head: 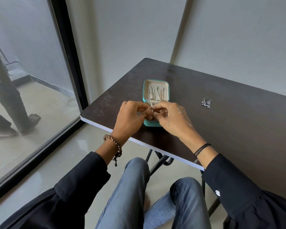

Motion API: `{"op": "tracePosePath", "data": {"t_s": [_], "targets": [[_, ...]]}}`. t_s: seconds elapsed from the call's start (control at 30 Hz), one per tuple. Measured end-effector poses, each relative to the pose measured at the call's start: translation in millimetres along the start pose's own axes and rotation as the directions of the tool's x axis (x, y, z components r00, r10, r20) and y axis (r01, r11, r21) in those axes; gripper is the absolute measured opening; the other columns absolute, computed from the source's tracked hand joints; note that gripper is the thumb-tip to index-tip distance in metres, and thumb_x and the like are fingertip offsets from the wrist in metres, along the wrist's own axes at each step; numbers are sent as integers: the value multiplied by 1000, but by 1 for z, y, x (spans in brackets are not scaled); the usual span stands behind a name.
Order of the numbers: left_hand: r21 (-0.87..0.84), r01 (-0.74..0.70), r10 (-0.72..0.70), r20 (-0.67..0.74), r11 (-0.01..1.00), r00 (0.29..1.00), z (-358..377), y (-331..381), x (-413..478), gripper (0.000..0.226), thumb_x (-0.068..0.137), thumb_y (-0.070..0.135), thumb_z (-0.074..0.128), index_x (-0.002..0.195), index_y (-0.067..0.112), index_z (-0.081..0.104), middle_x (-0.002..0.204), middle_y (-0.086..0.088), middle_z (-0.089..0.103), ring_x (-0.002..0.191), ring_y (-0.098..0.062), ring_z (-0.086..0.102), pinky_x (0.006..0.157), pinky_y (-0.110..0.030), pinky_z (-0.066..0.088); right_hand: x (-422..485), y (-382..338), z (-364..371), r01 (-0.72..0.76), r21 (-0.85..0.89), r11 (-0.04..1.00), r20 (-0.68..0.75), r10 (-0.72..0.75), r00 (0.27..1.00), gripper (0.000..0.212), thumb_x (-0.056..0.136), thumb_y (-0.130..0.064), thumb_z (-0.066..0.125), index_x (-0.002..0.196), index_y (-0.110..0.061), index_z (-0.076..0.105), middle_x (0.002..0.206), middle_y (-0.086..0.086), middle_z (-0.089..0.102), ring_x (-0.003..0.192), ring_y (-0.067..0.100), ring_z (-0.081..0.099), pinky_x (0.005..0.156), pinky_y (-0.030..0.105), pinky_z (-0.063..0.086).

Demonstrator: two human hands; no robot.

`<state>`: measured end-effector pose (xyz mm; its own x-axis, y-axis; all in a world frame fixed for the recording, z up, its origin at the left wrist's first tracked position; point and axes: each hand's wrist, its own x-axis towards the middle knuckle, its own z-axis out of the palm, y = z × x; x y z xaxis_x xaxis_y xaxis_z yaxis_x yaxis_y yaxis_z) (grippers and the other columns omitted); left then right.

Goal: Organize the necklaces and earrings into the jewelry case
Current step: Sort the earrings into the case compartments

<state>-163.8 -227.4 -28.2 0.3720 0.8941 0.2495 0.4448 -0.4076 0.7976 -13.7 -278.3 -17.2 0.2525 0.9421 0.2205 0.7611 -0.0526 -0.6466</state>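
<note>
Gold earring (149, 112) is pinched by my left hand (130, 117) and my right hand (172, 119), fingertips of both curled onto it. It's just above the lower tray of the teal jewelry case (151, 123). Case is open, with chains (155, 94) lying in the lid. It sits near the left end of the dark table (229, 138). Silver earring pair (206, 103) lies well apart to the right.

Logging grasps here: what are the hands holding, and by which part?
The left hand and right hand pinch a gold earring near its top, fingertips meeting over the open jewelry case; its round part hangs below.
</note>
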Motion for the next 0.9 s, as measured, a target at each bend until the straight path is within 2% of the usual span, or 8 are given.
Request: {"op": "tracePosePath", "data": {"t_s": [0.1, 0.23, 0.33, 0.4, 0.47, 0.57, 0.73, 0.9], "targets": [[9, -14, 14, -5, 1000, 1000, 2, -3, -1, 27, 95, 19, 67, 120, 11, 73, 114, -5, 74, 110, -16, 66, 97, -34, 56, 1, -1, 1, 30, -41, 999, 18, -30, 999, 20, 92, -19, 72, 111, -23, 76, 102, -8, 71, 72, -6, 59, 62, -5, 39], [66, -13, 14, -16, 998, 1000, 10, -15, 2, 26, 94, 29, 68, 119, 24, 74, 110, 4, 74, 113, -26, 60, 91, -43, 56, -1, -3, 0, 74, -88, 993, 50, -70, 996, 19, 94, -13, 69, 109, -20, 78, 102, -14, 59, 71, -6, 55, 60, -6, 37], [214, -11, 10, 2, 977, 1000, 14, -17, 4, 29, 95, 38, 65, 123, 32, 71, 114, 5, 70, 114, -24, 51, 86, -25, 38, -1, 0, 1, 51, -66, 996, 17, -50, 999, 20, 94, -12, 68, 111, -19, 77, 104, -10, 62, 73, -6, 55, 62, -6, 38], [250, -8, 7, 5, 968, 1000, 14, -17, 5, 33, 97, 36, 63, 129, 32, 67, 121, 4, 65, 118, -22, 47, 85, -23, 28, -1, 3, 1, 35, -37, 999, -10, -36, 999, 20, 94, -11, 68, 110, -18, 76, 107, -7, 67, 75, -7, 57, 62, -6, 38], [217, 0, 1, -8, 976, 1000, 13, -17, 5, 32, 100, 29, 58, 131, 31, 65, 121, 0, 63, 118, -22, 48, 89, -28, 38, -2, 5, 1, 32, -18, 999, -31, -33, 999, 19, 94, -10, 68, 108, -19, 76, 107, -5, 69, 75, -7, 58, 63, -5, 38], [170, -13, 15, -11, 985, 1000, 13, -19, 3, 27, 100, 21, 52, 117, 35, 70, 115, 0, 64, 115, -24, 56, 89, -39, 55, -4, 8, -1, 32, -20, 999, -36, -33, 999, 19, 94, -9, 66, 104, -21, 77, 107, -7, 66, 79, -8, 57, 65, -6, 37], [241, 14, -4, -42, 970, 999, 6, -8, -4, 26, 100, 24, 54, 114, 34, 73, 107, 6, 57, 110, -13, 44, 78, -34, 48, -7, 5, -1, 90, -77, 993, 13, -89, 996, 23, 94, -6, 62, 104, -19, 78, 113, -2, 63, 87, 2, 55, 70, -6, 35], [339, 60, -46, -49, 939, 998, 1, 7, -5, 28, 99, 25, 53, 114, 36, 73, 111, 4, 57, 112, -16, 41, 72, -32, 38, -6, 3, -3, 108, -111, 988, 38, -105, 994, 28, 94, -4, 56, 105, -17, 79, 119, 3, 63, 98, 6, 51, 73, -9, 30]]}}
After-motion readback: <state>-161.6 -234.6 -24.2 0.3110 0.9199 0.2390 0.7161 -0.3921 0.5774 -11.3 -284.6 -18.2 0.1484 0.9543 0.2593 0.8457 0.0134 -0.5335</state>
